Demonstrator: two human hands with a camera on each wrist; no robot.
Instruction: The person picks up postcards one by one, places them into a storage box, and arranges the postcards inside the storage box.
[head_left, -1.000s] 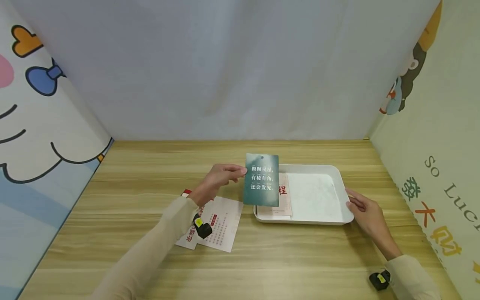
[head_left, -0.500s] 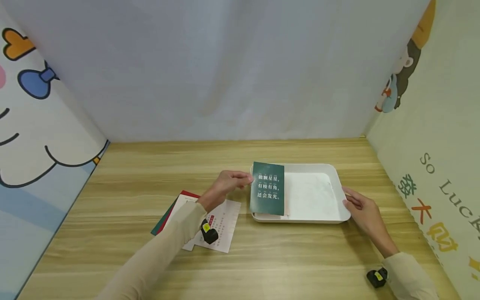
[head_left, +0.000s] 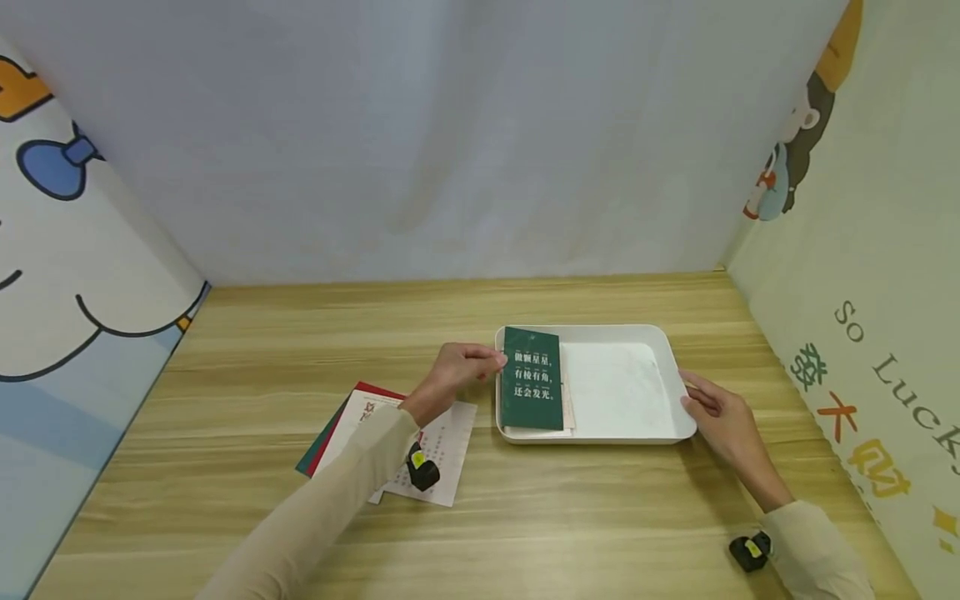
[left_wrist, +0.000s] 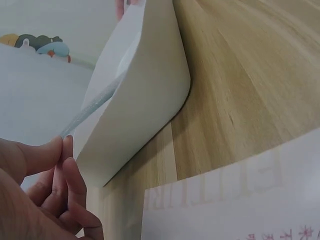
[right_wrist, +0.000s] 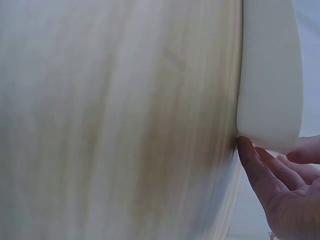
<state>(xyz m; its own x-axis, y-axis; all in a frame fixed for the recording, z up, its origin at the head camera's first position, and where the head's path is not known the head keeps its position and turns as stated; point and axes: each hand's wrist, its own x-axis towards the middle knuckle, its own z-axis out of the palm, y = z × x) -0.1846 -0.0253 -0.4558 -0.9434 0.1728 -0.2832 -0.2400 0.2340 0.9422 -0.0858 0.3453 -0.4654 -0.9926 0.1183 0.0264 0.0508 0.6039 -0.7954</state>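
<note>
Head: dark-green rectangular paper card [head_left: 532,417], at left edge of white rectangular tray [head_left: 618,387]; left hand [head_left: 453,371] pinches it, printed face uncovered; right hand [head_left: 726,423] grips tray's right edge, apparently to steady it. Left wrist: thumb and fingertips clamp card. Right wrist: thumb at rim, fingers below.

pale paper [head_left: 567,408]: mostly behind green card [head_left: 534,408] | white sheets [head_left: 455,442]: part-hidden by left sleeve [head_left: 337,492] | wall lettering [head_left: 906,388]: cut off

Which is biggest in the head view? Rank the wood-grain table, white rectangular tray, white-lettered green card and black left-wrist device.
1. wood-grain table
2. white rectangular tray
3. white-lettered green card
4. black left-wrist device
</note>
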